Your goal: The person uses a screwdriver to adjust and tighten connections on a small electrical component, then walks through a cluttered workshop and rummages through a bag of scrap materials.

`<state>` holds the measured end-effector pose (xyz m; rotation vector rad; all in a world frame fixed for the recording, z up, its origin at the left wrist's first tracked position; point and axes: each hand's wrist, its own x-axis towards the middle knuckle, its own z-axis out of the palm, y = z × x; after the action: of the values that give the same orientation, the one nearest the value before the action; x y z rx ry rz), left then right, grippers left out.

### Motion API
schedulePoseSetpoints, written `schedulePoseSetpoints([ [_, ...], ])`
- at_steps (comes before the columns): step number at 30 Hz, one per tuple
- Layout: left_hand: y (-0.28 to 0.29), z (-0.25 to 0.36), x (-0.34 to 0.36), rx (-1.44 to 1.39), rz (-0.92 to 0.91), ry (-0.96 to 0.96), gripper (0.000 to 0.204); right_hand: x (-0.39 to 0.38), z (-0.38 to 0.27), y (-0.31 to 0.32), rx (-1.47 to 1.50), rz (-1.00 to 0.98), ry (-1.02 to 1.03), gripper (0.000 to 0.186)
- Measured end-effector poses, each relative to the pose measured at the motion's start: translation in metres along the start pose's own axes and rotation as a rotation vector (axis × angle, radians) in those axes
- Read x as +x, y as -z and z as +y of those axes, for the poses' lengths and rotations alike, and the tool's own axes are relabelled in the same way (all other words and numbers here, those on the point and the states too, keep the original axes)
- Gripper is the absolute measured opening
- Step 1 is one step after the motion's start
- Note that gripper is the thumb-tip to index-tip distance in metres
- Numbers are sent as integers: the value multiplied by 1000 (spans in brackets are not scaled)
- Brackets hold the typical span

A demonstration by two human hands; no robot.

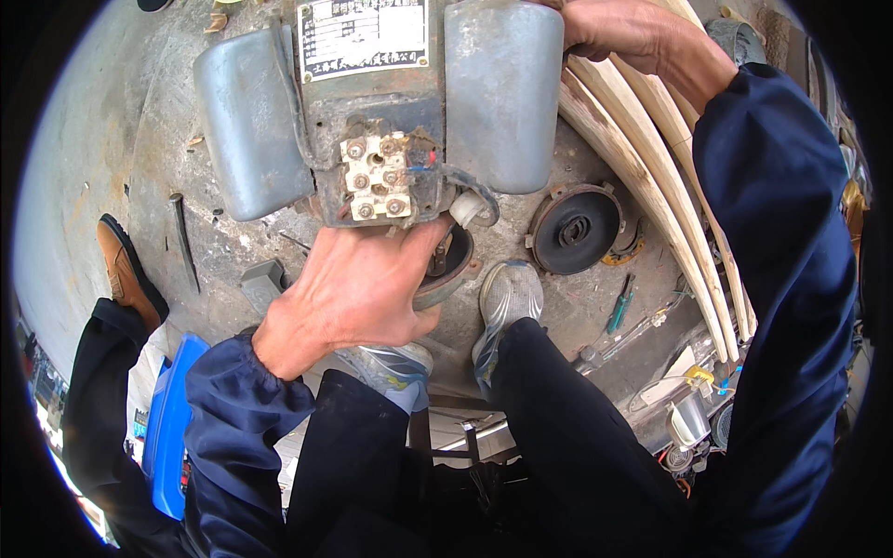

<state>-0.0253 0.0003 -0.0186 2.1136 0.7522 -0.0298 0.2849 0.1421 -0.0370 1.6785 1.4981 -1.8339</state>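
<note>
An electric motor (377,107) with a worn green-grey body fills the upper middle, a label plate (363,37) on its top. Two grey rounded covers (505,98) flank it, one per side. Its pale terminal block (377,177) is exposed, with screws and short wires. My left hand (349,284) is closed on the motor's near end below that block, fingertips hidden underneath. At the far right corner my right hand (619,30) grips the motor, its fingers partly hidden behind the cover and cut by the view's edge. Whether the motor touches the floor, I cannot tell.
A dark round end cover (577,229) lies right of my shoe (510,302); a round rim (453,270) shows beside my left hand. Long curved wooden poles (642,177) run along the right. A screwdriver (620,305), a blue bin (172,428) and another person's shoe (128,270) are nearby.
</note>
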Motion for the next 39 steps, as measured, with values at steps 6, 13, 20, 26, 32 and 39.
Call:
schedulePoseSetpoints([
  [6,-1,0,0,-26,-13,14,64,-3,16,8,289,-108,48,20],
  [13,0,1,2,-20,5,-11,62,2,12,6,148,-28,-36,18],
  [20,0,0,2,-24,21,-32,60,4,10,5,105,5,-43,16],
  [26,2,-1,2,-9,-18,-24,63,6,13,6,97,-26,-26,20],
  [32,1,1,3,-16,14,-27,58,-1,-1,1,11,11,-87,26],
  [39,6,1,5,-8,-72,-26,75,3,20,5,149,-8,-2,24],
])
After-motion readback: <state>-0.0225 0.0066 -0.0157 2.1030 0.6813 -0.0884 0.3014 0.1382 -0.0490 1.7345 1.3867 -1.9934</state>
